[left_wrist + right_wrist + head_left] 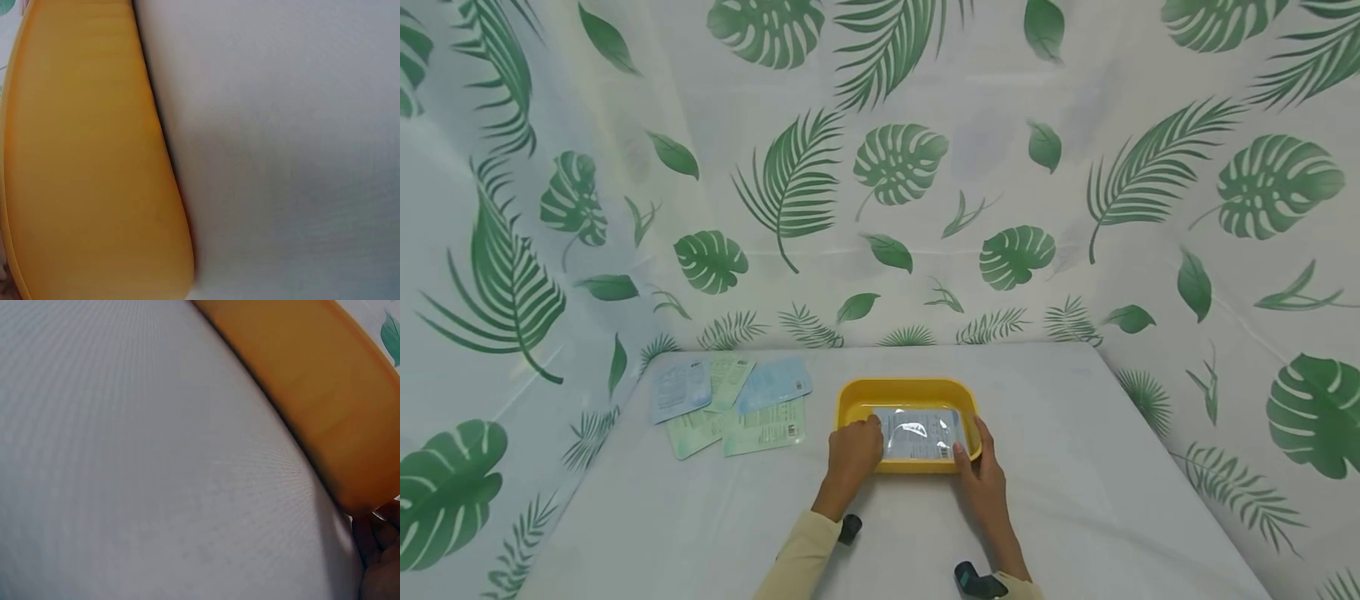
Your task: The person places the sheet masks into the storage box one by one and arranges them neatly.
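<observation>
A yellow tray point(910, 467) sits on the white-covered table in front of me, its wall also filling the left part of the left wrist view. Inside it lies a shiny flat packet point(921, 433), pale blue with print. At the tray's front left corner my left hand point(855, 450) has its fingers curled in over the wall, pinching the left edge of the packet. My right hand point(985, 483) grips the right end of the tray, thumb over the rim and fingers along the outer wall. Its fingers point(384, 531) show at the tray's corner in the right wrist view.
Left of the tray, several flat packets lie overlapping: a blue packet point(681, 392), another blue packet point(775, 383) and a green packet point(765, 429) among them. White sheeting with green leaf prints point(901, 162) hangs behind and along both sides of the table point(1112, 500).
</observation>
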`<act>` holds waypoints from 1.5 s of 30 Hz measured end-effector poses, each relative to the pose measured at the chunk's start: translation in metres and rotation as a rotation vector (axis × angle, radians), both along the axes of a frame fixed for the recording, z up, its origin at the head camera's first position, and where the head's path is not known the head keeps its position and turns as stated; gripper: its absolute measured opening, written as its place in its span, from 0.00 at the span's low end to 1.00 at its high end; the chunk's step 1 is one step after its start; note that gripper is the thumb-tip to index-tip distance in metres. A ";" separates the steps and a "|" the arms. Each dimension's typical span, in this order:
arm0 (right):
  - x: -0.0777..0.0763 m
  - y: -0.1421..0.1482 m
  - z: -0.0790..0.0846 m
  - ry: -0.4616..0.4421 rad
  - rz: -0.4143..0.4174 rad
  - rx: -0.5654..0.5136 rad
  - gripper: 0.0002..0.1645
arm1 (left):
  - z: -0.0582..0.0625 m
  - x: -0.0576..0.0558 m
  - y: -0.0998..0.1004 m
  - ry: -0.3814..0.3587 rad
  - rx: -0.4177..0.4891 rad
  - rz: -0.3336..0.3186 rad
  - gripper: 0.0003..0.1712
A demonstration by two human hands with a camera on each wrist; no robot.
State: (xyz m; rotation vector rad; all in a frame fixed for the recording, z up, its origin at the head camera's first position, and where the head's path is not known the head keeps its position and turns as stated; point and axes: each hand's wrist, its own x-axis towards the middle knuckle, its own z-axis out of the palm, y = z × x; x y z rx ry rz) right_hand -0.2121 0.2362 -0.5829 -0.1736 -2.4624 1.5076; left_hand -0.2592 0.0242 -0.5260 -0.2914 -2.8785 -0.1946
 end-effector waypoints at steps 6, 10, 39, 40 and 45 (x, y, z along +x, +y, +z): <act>0.000 0.001 0.000 0.013 -0.002 -0.002 0.39 | -0.001 0.000 0.000 -0.011 0.038 -0.031 0.11; 0.000 0.002 0.000 0.021 -0.007 -0.007 0.39 | 0.000 0.000 -0.001 -0.005 0.073 -0.049 0.11; -0.002 0.000 0.000 0.011 -0.009 -0.022 0.39 | 0.005 0.001 -0.006 -0.036 0.140 -0.098 0.06; -0.002 0.000 0.000 0.010 -0.007 -0.020 0.39 | 0.004 0.001 -0.007 -0.047 0.144 -0.099 0.06; -0.002 0.000 -0.001 0.011 -0.003 -0.022 0.39 | 0.004 0.002 -0.007 -0.076 0.145 -0.094 0.07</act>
